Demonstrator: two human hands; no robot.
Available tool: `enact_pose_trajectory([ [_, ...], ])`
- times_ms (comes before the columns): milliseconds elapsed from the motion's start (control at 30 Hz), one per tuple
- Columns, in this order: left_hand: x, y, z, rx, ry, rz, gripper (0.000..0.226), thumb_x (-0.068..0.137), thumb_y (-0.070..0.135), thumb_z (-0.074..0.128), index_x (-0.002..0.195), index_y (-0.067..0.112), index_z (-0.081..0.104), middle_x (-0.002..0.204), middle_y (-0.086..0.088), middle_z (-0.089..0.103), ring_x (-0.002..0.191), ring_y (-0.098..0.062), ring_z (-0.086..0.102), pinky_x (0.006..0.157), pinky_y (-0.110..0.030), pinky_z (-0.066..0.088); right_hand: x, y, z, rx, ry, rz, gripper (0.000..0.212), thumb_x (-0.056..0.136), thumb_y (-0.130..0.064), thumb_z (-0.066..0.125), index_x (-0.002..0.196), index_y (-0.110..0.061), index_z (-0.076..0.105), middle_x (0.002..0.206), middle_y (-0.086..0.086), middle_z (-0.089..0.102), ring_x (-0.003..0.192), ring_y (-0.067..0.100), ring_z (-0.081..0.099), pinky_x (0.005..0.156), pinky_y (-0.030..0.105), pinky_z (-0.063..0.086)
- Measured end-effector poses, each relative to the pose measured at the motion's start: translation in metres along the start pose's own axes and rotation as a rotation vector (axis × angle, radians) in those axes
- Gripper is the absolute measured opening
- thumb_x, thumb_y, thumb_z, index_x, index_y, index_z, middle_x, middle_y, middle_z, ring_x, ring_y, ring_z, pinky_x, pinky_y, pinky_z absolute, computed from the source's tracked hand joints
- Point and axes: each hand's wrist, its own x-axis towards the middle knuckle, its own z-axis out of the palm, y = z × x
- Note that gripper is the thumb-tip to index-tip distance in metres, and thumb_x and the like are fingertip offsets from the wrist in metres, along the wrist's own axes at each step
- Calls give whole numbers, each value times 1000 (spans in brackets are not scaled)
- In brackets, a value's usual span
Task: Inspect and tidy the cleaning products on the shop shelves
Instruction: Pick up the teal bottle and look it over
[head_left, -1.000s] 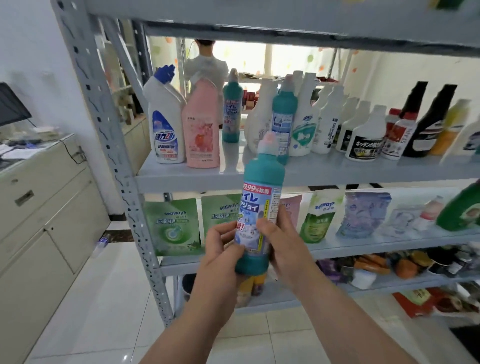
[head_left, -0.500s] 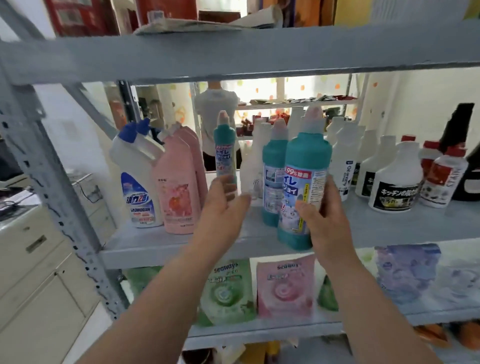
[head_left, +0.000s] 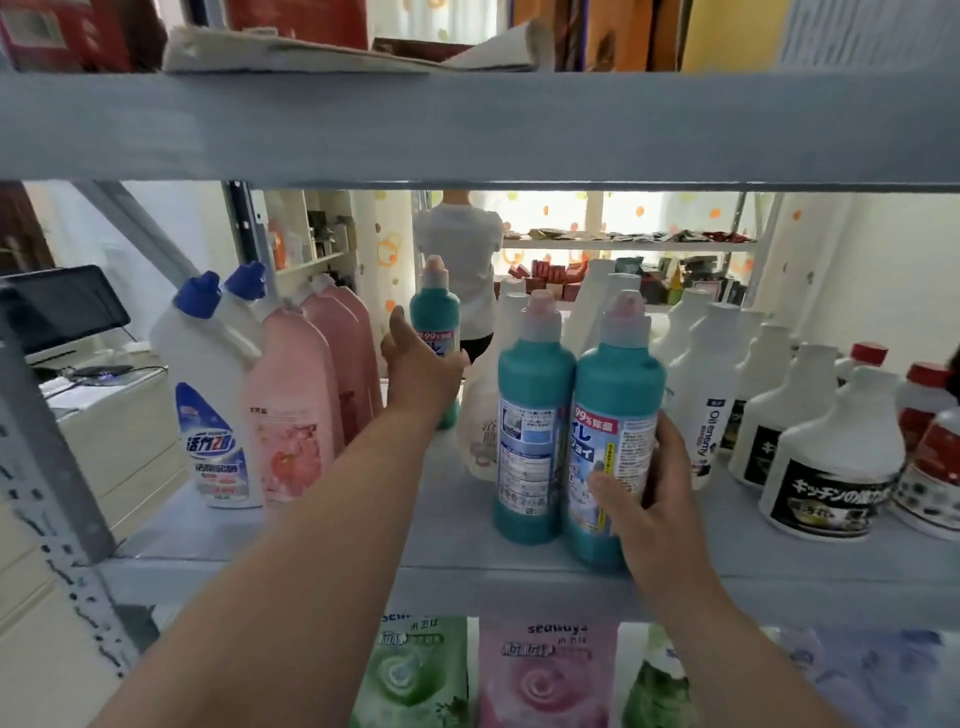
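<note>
a: fig. 1. what do we record as changed between the preceding views and this one?

b: the labelled teal bottle (head_left: 615, 415), which we held in both grips out in front of the lower shelves a second ago, now stands upright on the middle shelf (head_left: 322, 540). it is near the front edge and touches a second teal bottle (head_left: 535, 415) on its left.

a: and the grips?

b: the right grip (head_left: 647, 499) is still wrapped round the lower part of the labelled bottle, thumb across the label. the left grip (head_left: 423, 366) has let go of that bottle and reached deeper in. its fingers now curl round a third teal bottle (head_left: 435, 317), which stands alone at the back, just right of the pink bottles (head_left: 291, 415).

a: what do we infer for the task?

b: we judge the inspection of the first bottle finished and its return nearly complete, with only the right grip's release left. the left grip's new hold suggests the stray rear bottle is next, either for checking or for drawing forward into line with its two fellows. we note that the returned bottle sits close to the shelf lip, so a nudge inward may be wanted.
</note>
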Motion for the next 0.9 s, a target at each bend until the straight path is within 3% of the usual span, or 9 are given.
enact_pose_trajectory([
  [100, 15, -8, 12, 14, -14, -25, 93, 91, 27, 69, 158, 27, 4, 153, -15, 24, 135, -36, 41, 107, -46, 40, 1, 5, -2, 1, -28, 17, 77, 78, -19, 69, 145, -36, 36, 123, -15, 69, 111, 8, 68, 84, 20, 57],
  [200, 26, -13, 17, 7, 3, -30, 93, 88, 25, 72, 157, 26, 9, 149, -15, 30, 132, -36, 45, 105, -45, 42, 3, 9, -2, -19, -45, 0, 83, 76, -25, 74, 149, -31, 34, 125, -12, 69, 112, 12, 69, 86, 26, 58],
  [267, 30, -16, 22, 7, 12, -13, 88, 89, 24, 71, 155, 24, 14, 143, -15, 36, 128, -36, 49, 102, -44, 43, 2, 11, -2, -42, -59, -3, 85, 75, -30, 75, 148, -35, 33, 126, -14, 68, 113, 11, 68, 88, 28, 59],
  [467, 27, -22, 25, 110, 74, 65, 77, 97, 22, 60, 157, 21, 13, 137, -18, 40, 119, -38, 54, 100, -47, 47, 2, 11, -1, -56, -60, -11, 74, 75, -24, 71, 132, -55, 35, 120, -25, 68, 108, 3, 68, 85, 17, 57],
  [667, 11, -24, 13, 107, 84, 53, 75, 97, 20, 59, 157, 19, 14, 133, -16, 41, 115, -31, 53, 96, -42, 46, -1, 6, 3, -41, -40, -6, 74, 66, -46, 71, 131, -56, 38, 122, -24, 67, 110, 4, 68, 84, 19, 57],
  [800, -6, -22, 4, 98, 76, 66, 74, 95, 21, 62, 155, 19, 20, 131, -14, 44, 110, -28, 54, 88, -32, 40, -1, 5, 1, -49, -51, 57, 54, 81, -21, 80, 116, -55, 58, 114, -21, 72, 105, 4, 70, 91, 34, 57],
  [900, -24, -26, -2, 36, 85, 131, 77, 91, 17, 67, 154, 17, 24, 136, -16, 46, 113, -27, 57, 89, -30, 43, -1, 3, -2, -56, -65, 109, 56, 87, -8, 74, 104, -60, 65, 112, -18, 74, 104, 7, 71, 88, 35, 57],
])
